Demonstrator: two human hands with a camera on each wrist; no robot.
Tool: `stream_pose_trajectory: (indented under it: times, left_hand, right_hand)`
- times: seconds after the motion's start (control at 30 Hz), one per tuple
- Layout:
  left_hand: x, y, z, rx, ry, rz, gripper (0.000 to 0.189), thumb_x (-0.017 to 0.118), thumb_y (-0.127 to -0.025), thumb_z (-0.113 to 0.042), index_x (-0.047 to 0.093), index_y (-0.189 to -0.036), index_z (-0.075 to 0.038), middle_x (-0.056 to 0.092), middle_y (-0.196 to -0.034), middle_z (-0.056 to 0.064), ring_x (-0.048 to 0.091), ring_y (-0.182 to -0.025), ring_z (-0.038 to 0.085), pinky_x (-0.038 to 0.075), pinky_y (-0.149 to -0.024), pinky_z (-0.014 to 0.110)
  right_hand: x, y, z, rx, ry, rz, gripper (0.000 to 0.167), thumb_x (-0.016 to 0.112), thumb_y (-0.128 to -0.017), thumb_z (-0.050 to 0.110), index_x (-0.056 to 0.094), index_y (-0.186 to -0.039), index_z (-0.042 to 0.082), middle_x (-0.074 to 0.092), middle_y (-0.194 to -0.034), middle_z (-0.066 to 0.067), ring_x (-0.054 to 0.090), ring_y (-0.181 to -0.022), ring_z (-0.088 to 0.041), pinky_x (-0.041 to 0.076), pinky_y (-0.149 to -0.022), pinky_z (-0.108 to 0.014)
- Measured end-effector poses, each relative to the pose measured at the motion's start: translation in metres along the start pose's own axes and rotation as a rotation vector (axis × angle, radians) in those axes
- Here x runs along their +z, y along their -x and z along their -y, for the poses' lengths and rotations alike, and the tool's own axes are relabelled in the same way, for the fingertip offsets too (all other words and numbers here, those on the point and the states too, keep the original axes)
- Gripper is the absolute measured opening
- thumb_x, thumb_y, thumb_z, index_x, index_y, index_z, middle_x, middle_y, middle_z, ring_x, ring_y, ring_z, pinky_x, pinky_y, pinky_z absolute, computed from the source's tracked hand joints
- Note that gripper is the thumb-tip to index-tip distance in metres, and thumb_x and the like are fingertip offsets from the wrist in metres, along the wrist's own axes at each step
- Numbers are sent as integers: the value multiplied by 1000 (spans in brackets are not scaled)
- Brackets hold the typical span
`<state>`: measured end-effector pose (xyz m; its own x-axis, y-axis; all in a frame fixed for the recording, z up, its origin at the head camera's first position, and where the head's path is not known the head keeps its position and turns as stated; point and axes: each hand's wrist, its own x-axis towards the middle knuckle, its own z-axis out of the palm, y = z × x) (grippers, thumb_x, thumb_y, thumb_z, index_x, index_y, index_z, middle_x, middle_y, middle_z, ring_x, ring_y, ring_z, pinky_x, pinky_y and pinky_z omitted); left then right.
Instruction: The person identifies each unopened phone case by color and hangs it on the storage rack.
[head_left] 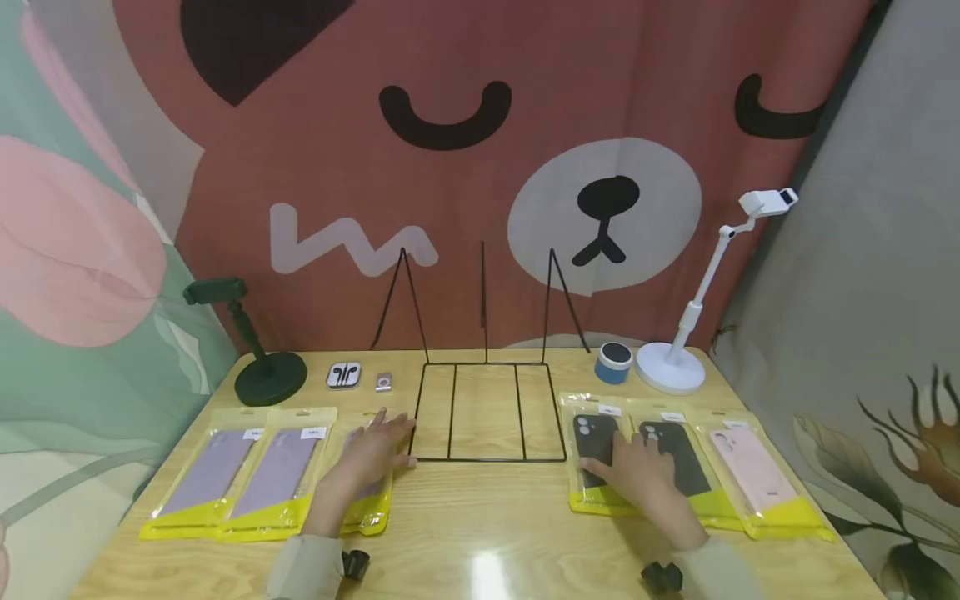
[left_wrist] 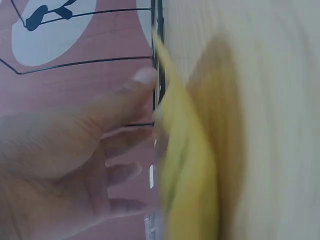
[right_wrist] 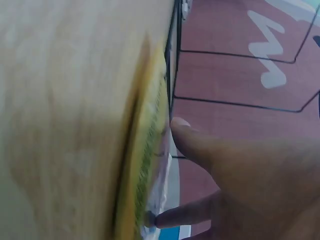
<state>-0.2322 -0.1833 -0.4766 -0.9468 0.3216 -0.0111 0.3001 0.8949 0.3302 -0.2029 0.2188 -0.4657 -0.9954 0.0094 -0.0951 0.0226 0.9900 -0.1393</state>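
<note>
My left hand (head_left: pixel 371 454) lies over the rightmost of the purple phone cases in yellow-edged packs on the left side; it hides much of that pack (head_left: pixel 369 518). Its fingers are extended, with the thumb apart, by the black wire rack. In the left wrist view the fingertips are right at the yellow pack (left_wrist: pixel 187 170). On the other side, my right hand (head_left: pixel 641 477) spreads over two packed dark phone cases, the left one (head_left: pixel 595 433) and the right one (head_left: pixel 678 462). The right wrist view shows its thumb and fingers loosely extended beside the pack (right_wrist: pixel 145 165).
Two more packed purple cases (head_left: pixel 206 471) lie at left, a packed pink case (head_left: pixel 750 467) at right. The wire rack (head_left: pixel 487 459) stands in the middle. Behind are a dark stand (head_left: pixel 272 379), boxed earphones (head_left: pixel 343 375), a small clip device (head_left: pixel 384 382), a blue jar (head_left: pixel 613 364) and a white stand (head_left: pixel 670 368).
</note>
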Motion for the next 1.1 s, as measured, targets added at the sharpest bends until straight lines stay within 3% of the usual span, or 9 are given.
stream_pose_trajectory:
  times: [0.17, 0.37, 0.5, 0.63, 0.77, 0.87, 0.97, 1.0, 1.1]
  left_hand:
    - [4, -4, -1, 42, 44, -1, 56, 73, -84, -28, 57, -133, -5, 47, -143, 16, 26, -139, 45, 27, -104, 67]
    - [10, -8, 3, 4, 92, 1, 56, 72, -86, -28, 56, -135, -7, 45, -146, 12, 23, -142, 41, 19, -111, 61]
    - [12, -8, 5, 3, 117, -4, 56, 72, -86, -29, 56, -135, -7, 45, -146, 10, 24, -141, 40, 18, -111, 62]
    - [12, -8, 4, 5, 139, -1, 57, 72, -86, -29, 55, -136, -6, 46, -146, 10, 26, -141, 40, 17, -111, 63]
    - [12, -7, 4, -11, 150, 2, 57, 71, -87, -30, 54, -137, -7, 44, -147, 9, 26, -141, 39, 16, -111, 64]
    - [12, -7, 3, -15, 147, -1, 57, 71, -87, -29, 54, -137, -6, 44, -147, 9, 26, -141, 40, 16, -110, 65]
    - [12, -6, 3, -20, 146, -1, 57, 71, -87, -29, 54, -137, -7, 44, -148, 9, 26, -141, 40, 16, -110, 64]
    - [11, -6, 3, -20, 148, -2, 57, 71, -88, -29, 54, -137, -7, 44, -147, 9, 26, -141, 40, 15, -111, 64]
    - [9, -4, 3, -11, 146, -4, 56, 71, -87, -29, 55, -136, -6, 45, -147, 10, 27, -140, 41, 16, -110, 65]
  right_hand:
    - [8, 2, 2, -2, 23, 6, 94, 55, -82, 70, 46, -137, -6, 58, -113, -36, 49, -109, -55, 41, -85, -69]
    - [7, 0, -1, -30, -29, -24, 84, 70, -81, 54, 46, -138, -4, 57, -111, -36, 52, -104, -55, 46, -79, -65]
    - [8, -5, -8, -35, -130, -46, 93, 78, -75, 48, 40, -141, -4, 53, -112, -38, 51, -103, -57, 48, -77, -64]
    - [5, -13, -14, -29, -293, -16, 100, 81, -74, 43, 29, -146, -4, 44, -128, -41, 43, -117, -59, 40, -89, -68]
    - [-6, -15, -20, -92, -423, -30, 74, 77, -83, 24, 40, -142, 0, 43, -137, -35, 41, -123, -55, 38, -94, -66]
    - [-20, -11, -22, -170, -485, -89, 47, 71, -87, 12, 57, -131, 4, 62, -112, -27, 63, -87, -38, 52, -75, -48]
    - [-36, -2, -17, -247, -531, -145, 36, 68, -89, 10, 65, -124, 10, 63, -86, -14, 49, -60, -14, 43, -54, -29]
    - [-42, 3, -13, -287, -562, -158, 35, 68, -89, 11, 65, -124, 11, 61, -83, -10, 40, -55, -9, 37, -49, -27]
    - [-54, 20, 7, -394, -637, -176, 34, 69, -90, 17, 66, -124, 19, 65, -100, -4, 46, -65, -7, 41, -55, -24]
